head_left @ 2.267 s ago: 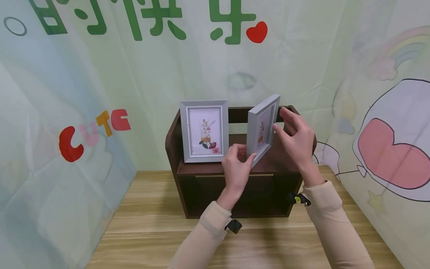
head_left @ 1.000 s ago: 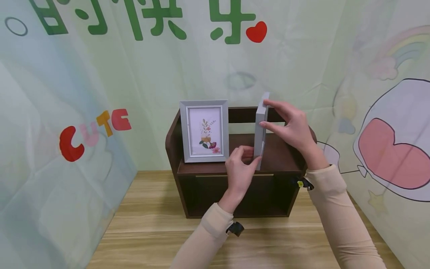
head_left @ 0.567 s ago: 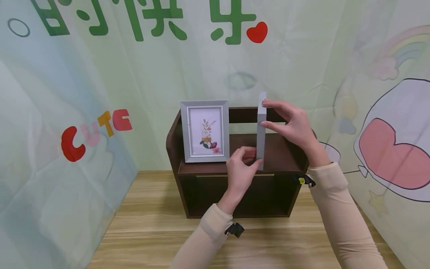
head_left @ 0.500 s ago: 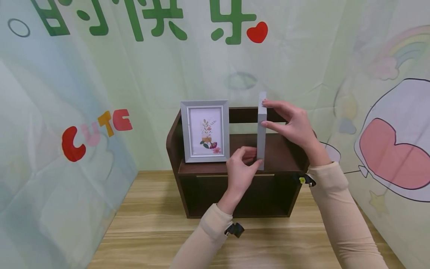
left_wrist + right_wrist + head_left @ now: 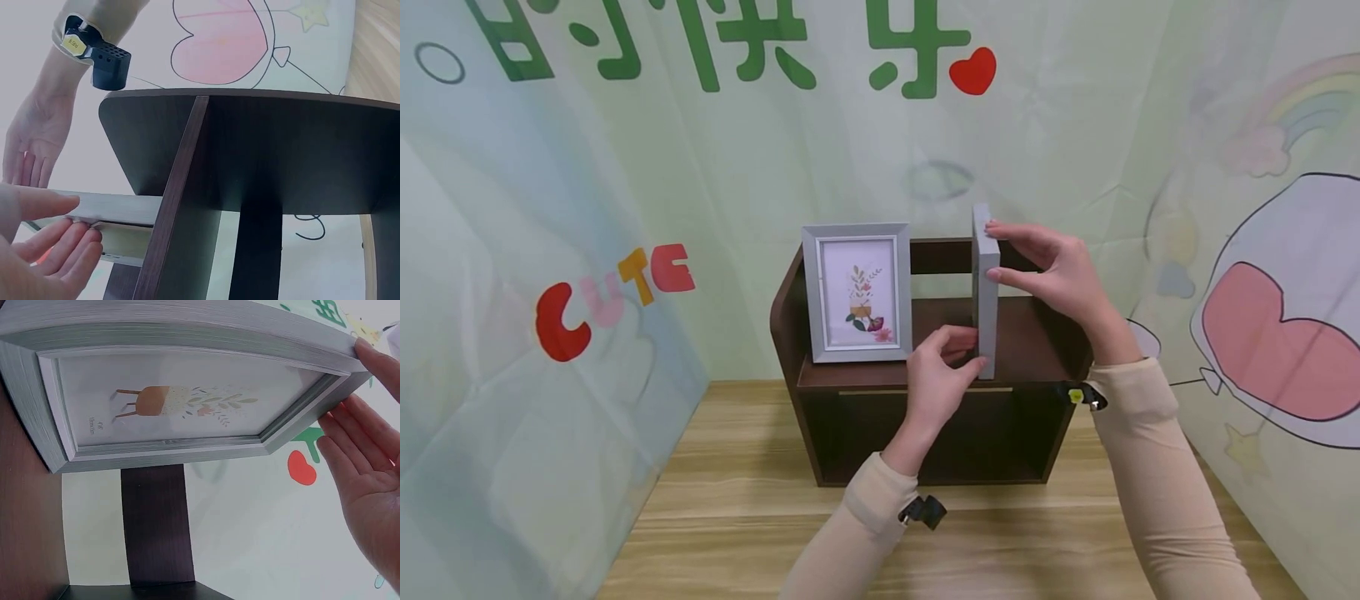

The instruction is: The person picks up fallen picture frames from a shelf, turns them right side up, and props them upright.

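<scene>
In the head view, a grey picture frame (image 5: 988, 308) stands upright and edge-on to me on the upper board of a dark brown shelf (image 5: 1033, 346). My left hand (image 5: 934, 379) pinches its lower front edge between thumb and fingers. Near the top corner, my right hand (image 5: 1060, 271) holds the same frame, thumb on the front edge and fingers at the top. The right wrist view shows its picture side (image 5: 169, 406), a printed plant in an orange legged pot. To the left, a second grey picture frame (image 5: 859, 354) faces forward with a flower print.
The shelf's lower compartment (image 5: 917, 437) opens toward me, above the wood-grain table (image 5: 737, 517). Its right side panel (image 5: 300, 144) rises close to the hands. Behind hangs a printed cloth backdrop (image 5: 737, 167), which also closes in both sides.
The held picture frame has turned from angled with its picture showing to edge-on, now slightly past it. My right hand has gone from beside the frame to its top corner; the left stays low.
</scene>
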A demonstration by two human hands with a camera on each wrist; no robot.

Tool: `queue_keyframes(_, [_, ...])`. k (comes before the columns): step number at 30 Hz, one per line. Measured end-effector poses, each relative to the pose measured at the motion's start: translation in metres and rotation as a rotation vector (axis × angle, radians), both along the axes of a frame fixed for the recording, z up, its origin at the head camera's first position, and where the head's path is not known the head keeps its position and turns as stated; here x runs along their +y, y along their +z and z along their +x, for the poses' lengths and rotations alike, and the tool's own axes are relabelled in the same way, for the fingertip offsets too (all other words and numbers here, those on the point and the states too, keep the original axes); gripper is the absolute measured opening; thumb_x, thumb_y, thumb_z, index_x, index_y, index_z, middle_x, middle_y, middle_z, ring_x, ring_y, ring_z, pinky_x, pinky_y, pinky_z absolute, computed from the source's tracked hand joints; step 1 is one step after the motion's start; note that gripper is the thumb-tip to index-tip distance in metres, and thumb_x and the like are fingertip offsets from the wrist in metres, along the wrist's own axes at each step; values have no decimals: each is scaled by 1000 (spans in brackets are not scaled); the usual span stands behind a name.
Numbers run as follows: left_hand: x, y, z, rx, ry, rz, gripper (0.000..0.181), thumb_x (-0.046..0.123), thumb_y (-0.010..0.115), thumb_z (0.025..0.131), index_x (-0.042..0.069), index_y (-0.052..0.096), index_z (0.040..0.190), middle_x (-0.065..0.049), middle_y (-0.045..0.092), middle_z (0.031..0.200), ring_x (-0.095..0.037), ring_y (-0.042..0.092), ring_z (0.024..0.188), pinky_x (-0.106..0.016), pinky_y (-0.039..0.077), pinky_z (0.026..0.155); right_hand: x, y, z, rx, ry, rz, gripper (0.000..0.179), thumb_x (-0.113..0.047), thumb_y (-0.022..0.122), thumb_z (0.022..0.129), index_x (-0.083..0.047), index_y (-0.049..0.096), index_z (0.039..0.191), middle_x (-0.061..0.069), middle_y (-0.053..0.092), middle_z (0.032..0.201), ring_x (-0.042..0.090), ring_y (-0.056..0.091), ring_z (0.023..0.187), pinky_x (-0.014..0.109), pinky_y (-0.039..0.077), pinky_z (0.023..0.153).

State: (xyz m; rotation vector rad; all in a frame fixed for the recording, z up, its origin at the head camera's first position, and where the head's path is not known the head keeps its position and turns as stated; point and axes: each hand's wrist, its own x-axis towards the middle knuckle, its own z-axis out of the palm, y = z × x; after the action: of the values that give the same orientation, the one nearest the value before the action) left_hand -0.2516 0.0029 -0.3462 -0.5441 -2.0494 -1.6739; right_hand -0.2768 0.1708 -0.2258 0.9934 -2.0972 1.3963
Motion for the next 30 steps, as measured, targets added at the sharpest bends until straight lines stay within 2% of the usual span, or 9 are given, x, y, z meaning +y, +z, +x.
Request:
queue_keyframes(3, [0,0,0,1,8,7,22,4,74,80,7,69,101,-6,71,101,-17,68,93,-27,54,87,0,1,0,-19,10,-14,44,6,72,77,9,59,120,24,57,128,19,53,125,25,40,105])
queue_keyframes(7, [0,-2,-2,15,52,7,20,3,73,80,4,69,99,-8,70,99,-20,68,91,-29,55,85,-1,0,-1,-24,17,-22,44,6,72,77,9,59,120,23,58,128,19,54,125,26,40,105])
queue_keyframes(13, [1,-11,-8,9,109,-34,19,3,72,81,1,68,99,-10,70,98,-21,68,89,-28,56,82,0,-1,-3,-16,18,-25,45,6,72,77,8,59,120,22,58,128,16,54,124,26,40,106])
queue_keyframes(17, [2,-16,-10,10,110,-40,19,3,72,80,1,68,98,-10,70,97,-21,68,88,-28,56,81,0,-2,-3,-8,20,-27,45,7,72,77,9,59,120,23,58,128,16,54,124,26,39,106])
queue_keyframes(30, [6,-19,-11,56,106,-58,18,0,71,79,1,67,97,-10,68,95,-21,67,89,-26,55,82,2,-4,-3,6,15,-26,45,7,72,77,9,60,119,24,58,128,17,54,123,23,40,105])
